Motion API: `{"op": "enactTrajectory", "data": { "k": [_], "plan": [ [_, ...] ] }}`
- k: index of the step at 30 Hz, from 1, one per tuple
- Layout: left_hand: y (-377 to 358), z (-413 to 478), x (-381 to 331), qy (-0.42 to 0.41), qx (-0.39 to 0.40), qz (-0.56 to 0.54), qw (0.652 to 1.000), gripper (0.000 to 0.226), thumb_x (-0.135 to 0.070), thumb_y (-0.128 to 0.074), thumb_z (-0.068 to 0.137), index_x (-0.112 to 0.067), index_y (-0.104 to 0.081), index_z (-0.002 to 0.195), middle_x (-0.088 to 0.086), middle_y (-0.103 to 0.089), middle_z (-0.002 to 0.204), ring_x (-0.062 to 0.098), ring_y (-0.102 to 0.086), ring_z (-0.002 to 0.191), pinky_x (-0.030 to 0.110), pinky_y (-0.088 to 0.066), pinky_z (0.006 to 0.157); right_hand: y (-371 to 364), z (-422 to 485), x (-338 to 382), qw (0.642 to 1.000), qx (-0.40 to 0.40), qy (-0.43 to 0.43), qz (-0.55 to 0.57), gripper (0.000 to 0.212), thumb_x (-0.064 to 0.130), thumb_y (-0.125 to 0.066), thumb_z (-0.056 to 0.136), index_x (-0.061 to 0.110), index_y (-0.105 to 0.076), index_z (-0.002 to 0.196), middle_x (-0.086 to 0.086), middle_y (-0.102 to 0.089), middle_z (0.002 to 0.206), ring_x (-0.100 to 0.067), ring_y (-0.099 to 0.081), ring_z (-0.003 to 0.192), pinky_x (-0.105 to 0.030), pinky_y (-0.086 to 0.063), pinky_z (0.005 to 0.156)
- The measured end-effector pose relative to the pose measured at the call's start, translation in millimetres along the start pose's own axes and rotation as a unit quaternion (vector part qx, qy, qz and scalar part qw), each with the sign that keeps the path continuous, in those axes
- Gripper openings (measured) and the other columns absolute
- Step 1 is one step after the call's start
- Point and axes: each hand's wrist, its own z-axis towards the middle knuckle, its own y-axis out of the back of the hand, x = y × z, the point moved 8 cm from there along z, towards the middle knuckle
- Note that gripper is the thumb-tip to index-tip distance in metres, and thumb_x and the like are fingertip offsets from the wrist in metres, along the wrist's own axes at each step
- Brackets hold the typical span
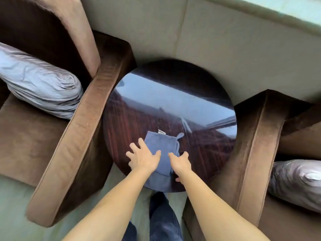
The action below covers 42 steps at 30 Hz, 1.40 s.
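Left hand, right hand on blue cloth; tag unreadable.

left hand: reaching forward, fingers spreading flat, palm facing down | right hand: reaching forward, fingers curling downward

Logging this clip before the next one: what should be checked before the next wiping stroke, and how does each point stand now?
1. Cloth on the table: ok.
2. Left hand flat on the cloth with fingers spread: ok.
3. Right hand has a firm hold of the cloth's right edge: cannot tell.
4. Cloth well inside the near rim: not ok, its near end reaches the rim.
5. Sideways room: not ok, the left armchair and right armchair stand close against the table.
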Motion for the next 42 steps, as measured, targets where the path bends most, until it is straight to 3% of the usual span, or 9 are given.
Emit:
{"op": "enactTrajectory", "data": {
  "k": [3, 8, 13, 18, 25, 30, 35, 40, 42],
  "plan": [
    [-16, 6, 20, 0.124, 0.054, -0.109, 0.985, 0.081, -0.053, -0.066, 0.080, -0.011, -0.030, 0.139, 0.016, -0.036, 0.144, 0.044, -0.039, 0.126, 0.044, -0.036, 0.077, -9, 5, -18, 0.995, 0.022, -0.046, 0.084, 0.075, 0.032, -0.059, 0.088, 0.017, -0.017, 0.148, -0.013, -0.053, 0.130, -0.030, -0.056, 0.104, -0.042, -0.050, 0.078],
    [-33, 19, 33, 0.123, 0.092, -0.190, 0.970, 0.064, -0.041, -0.070, 0.081, -0.005, -0.048, 0.129, 0.014, -0.060, 0.126, 0.035, -0.057, 0.115, 0.041, -0.047, 0.091, -24, 15, -23, 0.982, 0.067, -0.044, 0.169, 0.028, 0.024, -0.062, 0.090, 0.019, -0.045, 0.111, 0.000, -0.059, 0.097, -0.017, -0.061, 0.085, -0.035, -0.054, 0.073],
    [-40, 4, 37, 0.154, 0.166, -0.401, 0.888, 0.010, -0.023, -0.065, 0.089, -0.013, -0.065, 0.087, 0.018, -0.069, 0.114, 0.034, -0.065, 0.105, 0.041, -0.056, 0.078, -32, 3, -12, 0.982, 0.098, -0.012, 0.161, 0.008, 0.016, -0.057, 0.090, 0.020, -0.064, 0.090, -0.001, -0.070, 0.087, -0.018, -0.064, 0.075, -0.030, -0.053, 0.061],
    [12, -24, 62, 0.127, 0.158, -0.489, 0.848, 0.006, -0.016, -0.056, 0.095, -0.014, -0.061, 0.096, 0.012, -0.066, 0.119, 0.026, -0.064, 0.099, 0.037, -0.053, 0.066, -21, -49, 5, 0.982, 0.068, 0.038, 0.170, 0.005, 0.006, -0.053, 0.089, 0.010, -0.057, 0.090, -0.008, -0.065, 0.089, -0.024, -0.063, 0.078, -0.042, -0.060, 0.068],
    [89, -67, 151, 0.085, 0.126, -0.605, 0.781, 0.032, -0.012, -0.048, 0.100, 0.001, -0.051, 0.130, 0.016, -0.059, 0.130, 0.030, -0.059, 0.113, 0.041, -0.054, 0.069, -73, -152, 35, 0.977, 0.117, 0.128, 0.121, 0.013, 0.004, -0.053, 0.088, 0.013, -0.059, 0.096, -0.010, -0.063, 0.099, -0.029, -0.061, 0.086, -0.030, -0.050, 0.059],
    [140, -109, 264, 0.064, 0.083, -0.646, 0.756, 0.011, -0.012, -0.050, 0.099, -0.007, -0.059, 0.104, 0.015, -0.065, 0.116, 0.027, -0.063, 0.100, 0.038, -0.055, 0.065, -165, -223, 33, 0.974, 0.133, 0.167, 0.071, 0.015, 0.003, -0.054, 0.088, 0.014, -0.061, 0.094, -0.007, -0.063, 0.096, -0.027, -0.060, 0.086, -0.029, -0.050, 0.058],
    [185, -175, 461, 0.083, -0.006, -0.672, 0.736, 0.008, -0.014, -0.055, 0.097, -0.009, -0.060, 0.093, 0.011, -0.069, 0.104, 0.020, -0.067, 0.085, 0.036, -0.054, 0.062, -323, -330, 22, 0.943, 0.197, 0.261, -0.066, 0.020, 0.000, -0.052, 0.086, 0.017, -0.062, 0.087, -0.007, -0.064, 0.091, -0.022, -0.061, 0.080, -0.029, -0.055, 0.055],
    [199, -242, 629, 0.146, -0.088, -0.757, 0.631, 0.017, -0.014, -0.066, 0.089, -0.005, -0.064, 0.104, 0.015, -0.071, 0.104, 0.031, -0.067, 0.095, 0.046, -0.058, 0.082, -465, -449, 4, 0.878, 0.247, 0.360, -0.195, 0.019, -0.001, -0.051, 0.085, 0.016, -0.059, 0.080, -0.007, -0.062, 0.080, -0.022, -0.061, 0.072, -0.025, -0.050, 0.050],
    [211, -258, 671, 0.140, -0.110, -0.776, 0.605, 0.014, -0.014, -0.069, 0.086, -0.008, -0.065, 0.098, 0.014, -0.072, 0.098, 0.028, -0.068, 0.086, 0.041, -0.058, 0.075, -508, -483, 3, 0.860, 0.253, 0.381, -0.227, 0.021, -0.001, -0.050, 0.087, 0.017, -0.057, 0.078, -0.004, -0.059, 0.075, -0.019, -0.060, 0.066, -0.022, -0.050, 0.042]
  ]
}}
